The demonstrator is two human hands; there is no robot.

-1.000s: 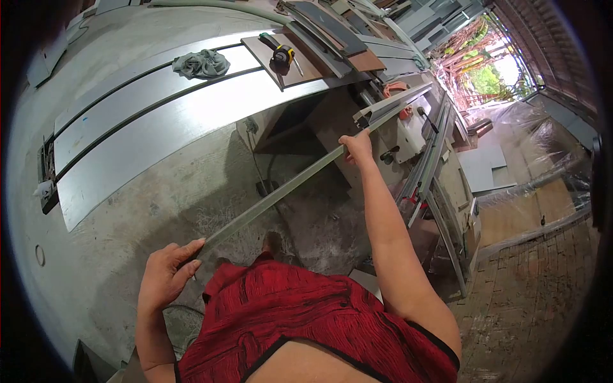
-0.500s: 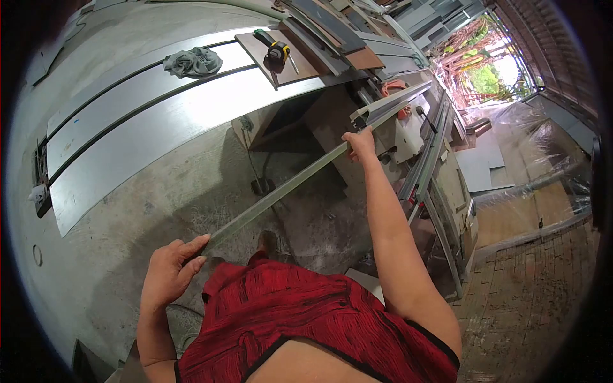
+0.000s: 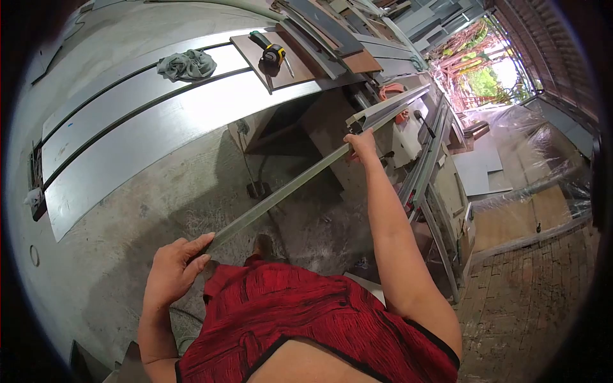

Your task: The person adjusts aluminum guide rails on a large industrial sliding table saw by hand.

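Observation:
A long, narrow metal bar (image 3: pixel 281 194) slants across the view between my two hands. At its near lower end, my left hand (image 3: pixel 176 269) grips it with thumb and fingers pinched round the tip. Farther up, my right hand (image 3: pixel 363 145) is closed round the bar, arm stretched out. Just beyond my right hand lie pale channel-shaped metal profiles (image 3: pixel 391 108), which overlap the bar's far end in this view. Below the bar is the concrete floor, with my feet and red patterned clothing (image 3: pixel 281 300) at the bottom.
A silver-topped work table (image 3: pixel 147 127) holds a crumpled grey cloth (image 3: pixel 188 65), a brown board (image 3: pixel 290 56) and a yellow-black tape measure (image 3: pixel 273 55). More long profiles (image 3: pixel 424 156) lie on a rack at right. Plastic-wrapped panels (image 3: pixel 523 220) stand beyond, beside a brick floor.
The view has shifted slightly, so the table and cloth sit a little farther left. Both hands keep their hold on the bar, with almost no movement.

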